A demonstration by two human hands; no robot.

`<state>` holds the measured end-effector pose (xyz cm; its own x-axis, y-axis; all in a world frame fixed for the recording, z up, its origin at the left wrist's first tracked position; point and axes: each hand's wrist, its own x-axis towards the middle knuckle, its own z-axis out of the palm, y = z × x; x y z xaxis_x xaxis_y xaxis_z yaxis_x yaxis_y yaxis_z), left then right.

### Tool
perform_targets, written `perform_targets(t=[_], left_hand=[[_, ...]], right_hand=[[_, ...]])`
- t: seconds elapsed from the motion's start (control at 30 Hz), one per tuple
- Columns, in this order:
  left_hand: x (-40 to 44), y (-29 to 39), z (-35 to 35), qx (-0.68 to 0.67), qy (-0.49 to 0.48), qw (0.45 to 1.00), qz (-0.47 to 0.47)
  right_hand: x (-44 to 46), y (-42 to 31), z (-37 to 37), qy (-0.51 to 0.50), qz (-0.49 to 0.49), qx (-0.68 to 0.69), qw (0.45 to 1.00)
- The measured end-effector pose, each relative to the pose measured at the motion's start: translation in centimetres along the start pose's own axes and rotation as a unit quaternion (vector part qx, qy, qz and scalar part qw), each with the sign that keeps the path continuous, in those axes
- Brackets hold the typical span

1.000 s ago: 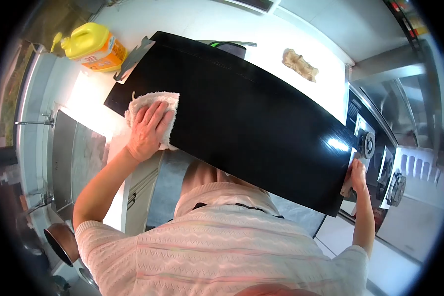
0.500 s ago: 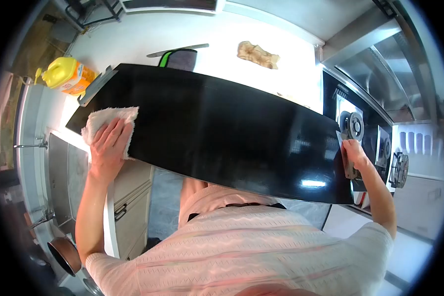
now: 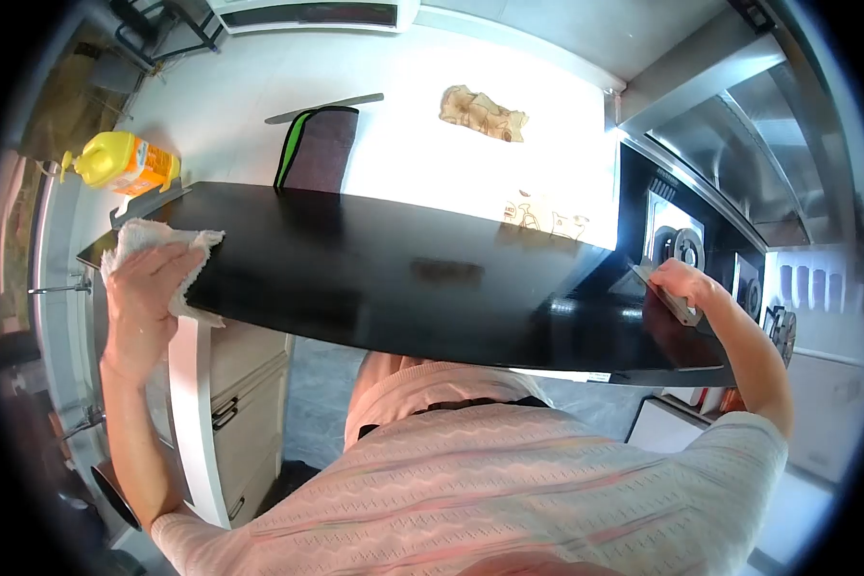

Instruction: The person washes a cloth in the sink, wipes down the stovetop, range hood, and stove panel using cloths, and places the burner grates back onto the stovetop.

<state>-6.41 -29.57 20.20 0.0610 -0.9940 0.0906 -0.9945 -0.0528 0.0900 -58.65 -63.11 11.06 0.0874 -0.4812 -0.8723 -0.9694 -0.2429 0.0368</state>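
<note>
A long glossy black panel (image 3: 374, 278) spans the space in front of my body, its near edge by my waist. My left hand (image 3: 142, 302) grips its left end through a white cloth (image 3: 202, 252), which bunches out around the fingers. At the other end, my right hand (image 3: 684, 278) is closed on a metal bracket (image 3: 677, 305) fixed to the panel. A similar metal bracket (image 3: 151, 202) sits at the panel's far left corner. My left fingertips lie over the cloth; the underside of the panel is hidden.
On the white counter (image 3: 403, 144) are a grey cloth with green edging (image 3: 319, 149), a flat metal strip (image 3: 324, 108), a crumpled brownish cloth (image 3: 483, 113) and a yellow jug (image 3: 125, 163). A gas hob (image 3: 677, 240) lies to the right. Drawers (image 3: 250, 384) stand below left.
The panel has tilted and its far edge has come lower in view, uncovering more of the grey cloth and brown marks on the counter. My left hand and the white cloth have shifted left.
</note>
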Motion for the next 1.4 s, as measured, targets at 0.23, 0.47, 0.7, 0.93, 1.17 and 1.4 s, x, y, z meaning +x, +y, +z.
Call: perform_targets(t=[0.23,0.47,0.7,0.93,1.17,1.4], left_hand=[[4.5,-0.9,-1.3,-0.096,0.004,0.995,-0.024],[7.5,-3.4,-1.6,-0.111,-0.027,0.993,-0.029],[8.7,-3.5,-1.6,-0.034,0.014,0.999,0.014],[8.6,-4.7,-0.4,-0.059,0.009,0.998,-0.009],[10.3,-4.3,-1.2,-0.075,0.046,0.996,0.021],[11.1,-4.3,-1.7,-0.138,0.031,0.99,-0.014]], right_hand=[[2.3,0.8,-3.9,-0.078,-0.031,-0.034,0.996],[1.8,-14.6,-16.2,0.046,-0.192,-0.058,0.979],[10.8,-25.2,-14.1,0.106,-0.355,-0.361,0.856],[12.2,-27.1,-14.3,0.169,-0.331,-0.286,0.883],[1.8,-25.1,-20.3,0.16,-0.371,0.143,0.903],[-9.0,-19.6,-17.9,0.26,-0.363,0.195,0.873]])
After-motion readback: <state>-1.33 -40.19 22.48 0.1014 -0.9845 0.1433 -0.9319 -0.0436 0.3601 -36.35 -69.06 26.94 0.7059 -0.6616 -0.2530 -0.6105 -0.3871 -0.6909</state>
